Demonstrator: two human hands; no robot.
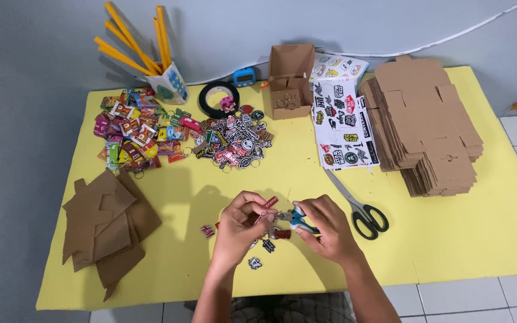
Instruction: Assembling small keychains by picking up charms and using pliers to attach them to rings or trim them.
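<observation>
Pliers (297,219) half hidden in right hand (325,230); left hand (240,226) pinches charm (267,207).

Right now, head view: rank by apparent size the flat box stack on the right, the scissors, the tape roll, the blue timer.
1. Flat box stack
2. Scissors
3. Tape roll
4. Blue timer
Tape roll and timer sit farther from the camera, so they may look smaller than they are.

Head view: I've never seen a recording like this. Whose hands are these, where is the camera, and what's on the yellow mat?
The single camera sits on a person's head and looks down at their own bare hands. The left hand pinches a small red charm; the right hand holds small blue-handled pliers against it. On the yellow mat lie loose charms, black scissors, sticker sheets, a stack of flat cardboard boxes, cardboard pieces, two keychain piles, a tape roll and an open box.
</observation>
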